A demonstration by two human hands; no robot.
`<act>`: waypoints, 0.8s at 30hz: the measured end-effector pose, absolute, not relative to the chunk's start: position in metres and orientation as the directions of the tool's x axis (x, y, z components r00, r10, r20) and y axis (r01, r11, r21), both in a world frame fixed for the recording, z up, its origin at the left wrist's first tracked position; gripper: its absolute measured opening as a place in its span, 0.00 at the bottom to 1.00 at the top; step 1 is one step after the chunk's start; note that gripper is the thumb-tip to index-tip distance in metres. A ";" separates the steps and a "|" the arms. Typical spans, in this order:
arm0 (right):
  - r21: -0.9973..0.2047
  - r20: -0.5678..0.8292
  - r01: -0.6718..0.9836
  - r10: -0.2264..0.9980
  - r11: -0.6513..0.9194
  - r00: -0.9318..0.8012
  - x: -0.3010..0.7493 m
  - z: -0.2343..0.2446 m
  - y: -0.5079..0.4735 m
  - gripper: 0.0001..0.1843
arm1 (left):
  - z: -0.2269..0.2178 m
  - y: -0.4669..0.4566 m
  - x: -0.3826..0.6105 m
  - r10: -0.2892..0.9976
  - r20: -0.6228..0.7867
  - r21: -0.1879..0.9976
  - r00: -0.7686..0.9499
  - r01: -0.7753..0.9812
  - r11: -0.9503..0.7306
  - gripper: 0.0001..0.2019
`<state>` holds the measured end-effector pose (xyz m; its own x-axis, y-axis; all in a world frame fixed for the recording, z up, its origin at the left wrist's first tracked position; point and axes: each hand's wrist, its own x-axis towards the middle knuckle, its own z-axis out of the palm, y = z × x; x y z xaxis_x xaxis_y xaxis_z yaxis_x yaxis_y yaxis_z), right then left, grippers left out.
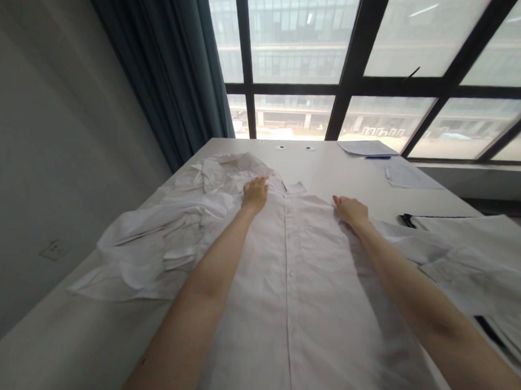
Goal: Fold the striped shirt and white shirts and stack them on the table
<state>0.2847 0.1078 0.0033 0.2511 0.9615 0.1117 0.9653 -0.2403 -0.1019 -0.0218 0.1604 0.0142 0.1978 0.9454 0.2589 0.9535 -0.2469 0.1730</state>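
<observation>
A white button-front shirt [291,286] lies face up on the white table [329,180], its placket running away from me towards the small collar. My left hand [256,195] rests on the shirt's shoulder beside the collar, with crumpled cloth of the left side heaped beyond it. My right hand [351,210] sits at the opposite shoulder edge, fingers curled down onto the fabric. Whether either hand pinches the cloth is hidden. The right sleeve [474,265] spreads flat towards the table's right side.
Sheets of paper [365,148] and a blue pen [377,157] lie at the table's far right. Two round cable grommets [295,148] are set in the far end. Dark-trimmed cloth [405,220] shows under the sleeve. A grey wall, teal curtain [157,66] and large window surround the table.
</observation>
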 end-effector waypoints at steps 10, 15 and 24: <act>-0.206 0.057 0.978 0.997 -0.033 0.046 0.373 0.009 0.064 0.18 | 0.027 0.169 -0.113 0.995 0.055 0.128 0.080 0.988 -0.087 0.16; -0.209 0.133 0.974 0.985 -0.083 0.112 0.400 0.007 0.057 0.15 | 0.026 0.164 -0.118 0.995 0.104 0.088 -0.002 0.996 -0.008 0.15; -0.171 0.314 0.984 0.944 -0.047 0.100 0.356 0.009 0.073 0.18 | 0.036 0.155 -0.085 0.971 0.238 0.039 0.027 0.999 -0.038 0.17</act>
<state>0.3565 0.0732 0.0086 0.0999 0.9441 0.3141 0.9842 -0.0473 -0.1707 -0.0854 0.1551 0.0363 0.0271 0.9709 0.2378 0.9985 -0.0375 0.0393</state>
